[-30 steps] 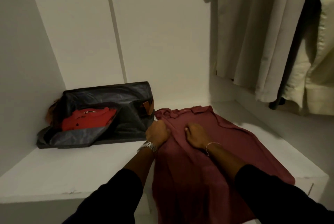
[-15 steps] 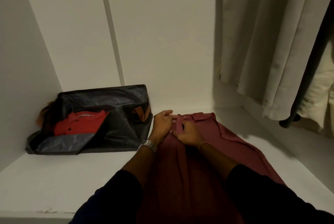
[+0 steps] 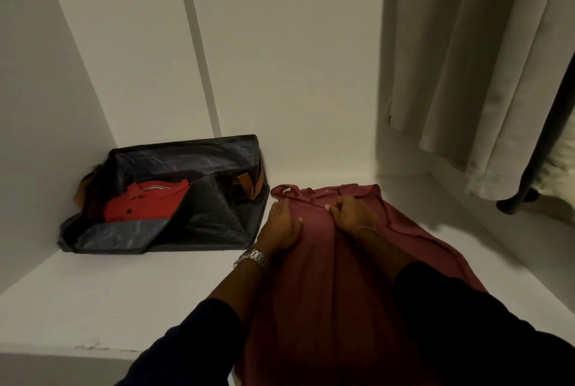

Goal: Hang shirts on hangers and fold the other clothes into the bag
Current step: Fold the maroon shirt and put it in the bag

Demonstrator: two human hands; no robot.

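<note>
A maroon garment (image 3: 314, 286) lies spread on the white shelf (image 3: 124, 292), its neck end pointing to the back wall and its lower part hanging over the front edge. My left hand (image 3: 280, 227) presses flat on its upper left part, fingers straight. My right hand (image 3: 353, 214) sits just below the collar with its fingers curled into a fold of the cloth. To the left stands the dark open bag (image 3: 205, 220), holding a folded red polo shirt (image 3: 146, 202).
Pale beige clothes (image 3: 466, 59) hang at the upper right, with a dark hanging piece (image 3: 535, 167) beside them. White walls close the shelf at the back and left. The shelf's front edge (image 3: 93, 350) runs along the bottom left.
Both hands had come together at the collar, and they have since parted. The left hand has flattened on the cloth, and the top of the garment now lies smoother and narrower.
</note>
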